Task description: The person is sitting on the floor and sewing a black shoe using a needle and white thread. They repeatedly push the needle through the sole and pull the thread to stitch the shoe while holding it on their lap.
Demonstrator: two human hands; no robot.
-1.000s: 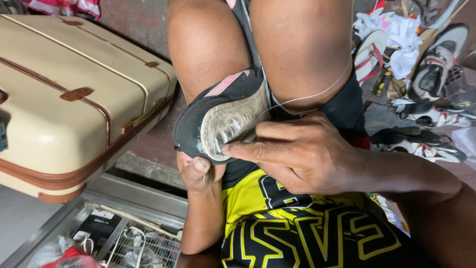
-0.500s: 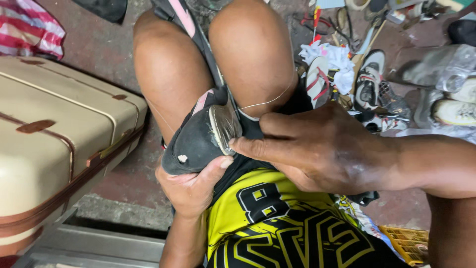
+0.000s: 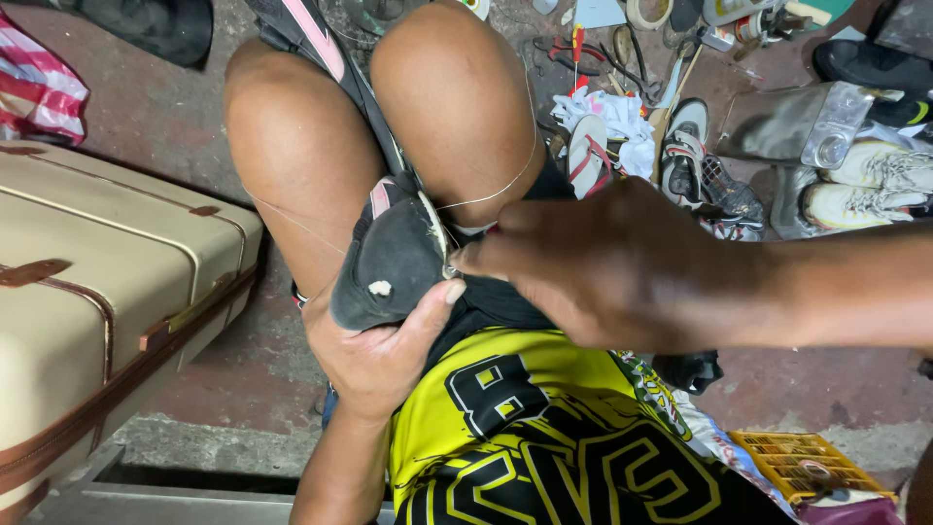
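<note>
A worn black shoe [image 3: 394, 258] with a pink lining lies wedged between my bare knees, toe toward me. My left hand [image 3: 374, 350] cups it from below, thumb pressed against its edge. My right hand [image 3: 612, 262] is at the shoe's sole edge with fingertips pinched together; whatever they pinch is too small to see. A thin pale thread [image 3: 496, 190] runs from the shoe across my right knee, and another strand crosses my left thigh.
A cream suitcase [image 3: 87, 292] with brown trim stands at the left. Shoes, a sandal [image 3: 588, 156], white rags, pliers and tape rolls clutter the floor at the upper right. A yellow crate [image 3: 802, 467] sits at the lower right, a striped bag [image 3: 39, 92] at the upper left.
The shoe has been turned so its sole faces away and its dark upper faces me. My right hand has shifted to the sole edge, and the view has tilted downward.
</note>
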